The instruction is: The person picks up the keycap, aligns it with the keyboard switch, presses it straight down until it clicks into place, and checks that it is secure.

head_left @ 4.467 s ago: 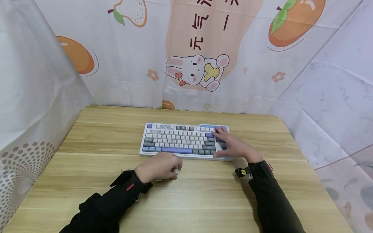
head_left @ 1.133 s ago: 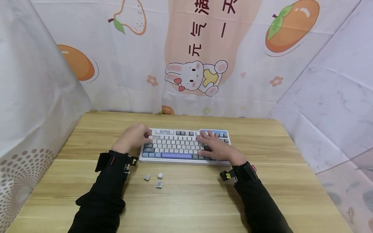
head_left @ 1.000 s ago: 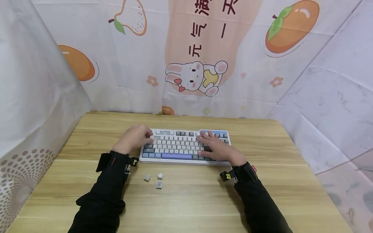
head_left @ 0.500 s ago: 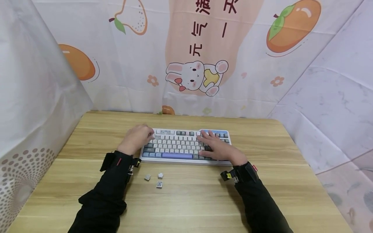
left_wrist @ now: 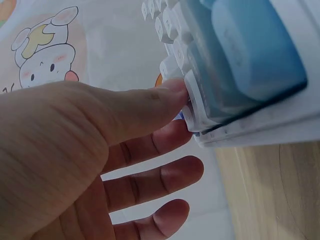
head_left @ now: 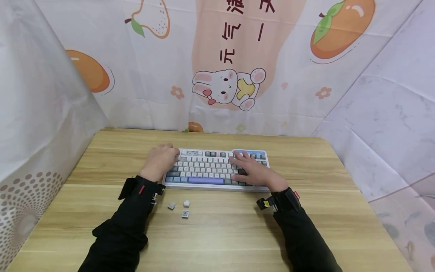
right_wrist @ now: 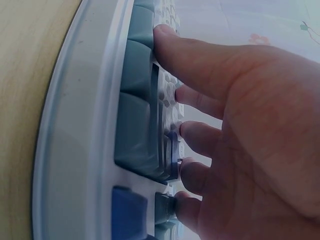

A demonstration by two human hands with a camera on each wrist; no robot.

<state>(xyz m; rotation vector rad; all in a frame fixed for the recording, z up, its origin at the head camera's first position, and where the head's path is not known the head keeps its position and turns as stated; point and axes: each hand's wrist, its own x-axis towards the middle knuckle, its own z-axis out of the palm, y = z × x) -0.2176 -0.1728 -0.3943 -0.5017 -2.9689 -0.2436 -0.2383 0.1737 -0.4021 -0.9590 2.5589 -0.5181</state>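
A white keyboard (head_left: pixel 206 170) with white, grey and blue keys and a purple space bar lies on the table. My left hand (head_left: pixel 159 161) is at its upper left corner. In the left wrist view, the thumb (left_wrist: pixel 165 100) and index finger pinch a white keycap (left_wrist: pixel 196 100) at the keyboard's left edge, while the other fingers extend loosely. My right hand (head_left: pixel 253 172) rests spread over the right part of the keys, its fingertips (right_wrist: pixel 167 32) touching them. Three loose keycaps lie in front of the keyboard: one grey-white keycap (head_left: pixel 171 206), one white keycap (head_left: pixel 186 204) and one upside-down keycap (head_left: pixel 185 214).
The wooden table (head_left: pixel 217 234) extends around the keyboard on all sides. Behind it hangs a white curtain (head_left: pixel 142 75) printed with fruit and a rabbit. More cloth encloses the left and right sides.
My left hand has gone from the table before the keyboard, where it held a white keycap, to the upper left keys. My right hand has shifted left. Three keycaps now lie uncovered.
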